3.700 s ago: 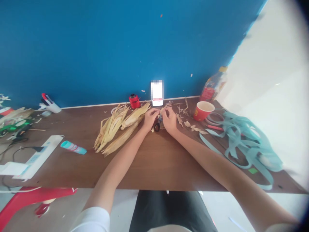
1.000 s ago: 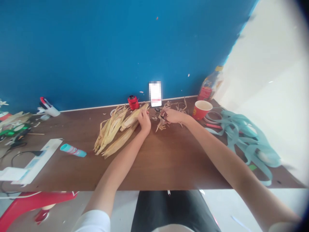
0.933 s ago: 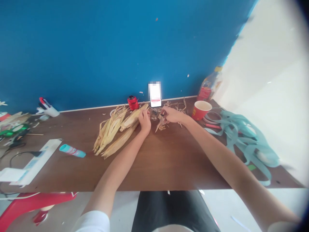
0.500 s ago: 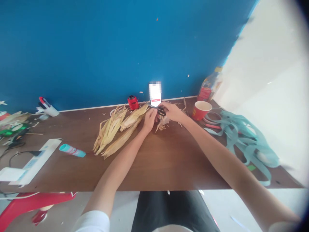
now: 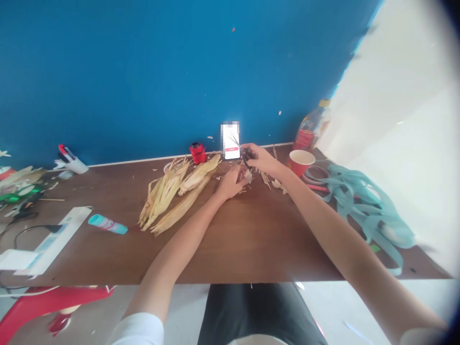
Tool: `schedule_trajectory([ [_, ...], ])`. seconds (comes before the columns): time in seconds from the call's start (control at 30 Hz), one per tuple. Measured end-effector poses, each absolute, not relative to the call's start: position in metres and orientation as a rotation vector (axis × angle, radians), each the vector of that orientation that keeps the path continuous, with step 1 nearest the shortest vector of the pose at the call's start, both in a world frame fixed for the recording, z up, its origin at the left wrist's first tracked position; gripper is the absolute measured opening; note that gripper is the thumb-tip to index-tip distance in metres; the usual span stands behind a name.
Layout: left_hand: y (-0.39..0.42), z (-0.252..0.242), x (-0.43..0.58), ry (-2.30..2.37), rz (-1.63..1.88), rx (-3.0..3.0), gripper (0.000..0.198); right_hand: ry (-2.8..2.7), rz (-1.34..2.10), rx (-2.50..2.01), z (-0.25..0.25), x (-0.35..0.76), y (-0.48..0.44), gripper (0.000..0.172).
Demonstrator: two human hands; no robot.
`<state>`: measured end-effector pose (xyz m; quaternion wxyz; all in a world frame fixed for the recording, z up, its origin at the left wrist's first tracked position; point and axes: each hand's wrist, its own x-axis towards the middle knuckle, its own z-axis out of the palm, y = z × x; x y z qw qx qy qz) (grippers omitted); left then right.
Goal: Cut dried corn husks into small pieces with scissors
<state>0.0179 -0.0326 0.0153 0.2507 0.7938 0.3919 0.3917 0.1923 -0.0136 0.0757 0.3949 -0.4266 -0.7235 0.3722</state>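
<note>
My right hand (image 5: 261, 158) is closed around the dark handles of a pair of scissors (image 5: 246, 154), whose blades point up and left in front of a phone (image 5: 231, 143). Just below, my left hand (image 5: 232, 182) is closed with a small pale piece of corn husk (image 5: 247, 177) at its fingertips; the fingers partly hide it. Dried corn husks (image 5: 167, 194) lie in a bundle to the left, with another husk bunch (image 5: 201, 175) nearer my left hand. Husk scraps (image 5: 265, 178) are scattered below and beside my right hand.
A red paper cup (image 5: 301, 165), a bottle (image 5: 312, 127) and a heap of pale teal ribbon (image 5: 359, 201) stand or lie at the right. A red roll (image 5: 198, 153) sits by the wall. At left are a glue stick (image 5: 108, 224), a power strip (image 5: 53, 242) and a white pen holder (image 5: 76, 165).
The scissors have turned from lying nearly level to pointing up and left, away from my left hand. My left hand has moved slightly right and down, and the hands are farther apart.
</note>
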Motion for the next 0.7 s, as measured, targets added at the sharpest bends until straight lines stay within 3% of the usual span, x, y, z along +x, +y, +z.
schedule_trajectory([
  [0.1, -0.027, 0.008, 0.019, 1.244, 0.894, 2.463, 0.020, -1.792, 0.894, -1.112, 0.068, 0.195, -0.009, 0.058],
  [0.3, -0.019, 0.002, 0.017, 1.414, 0.776, 2.477, 0.037, -1.799, 0.775, -1.206, 0.059, 0.195, -0.005, 0.046],
  [0.43, -0.018, 0.000, 0.017, 1.394, 0.788, 2.437, 0.023, -1.757, 0.723, -1.279, 0.055, 0.201, 0.000, 0.049],
  [0.57, -0.018, 0.004, 0.017, 1.398, 0.979, 2.293, 0.008, -1.669, 0.734, -1.284, 0.051, 0.203, 0.003, 0.049],
  [0.7, -0.019, 0.012, 0.012, 1.303, 1.354, 1.922, 0.016, -1.595, 0.747, -1.218, 0.046, 0.195, 0.003, 0.050],
])
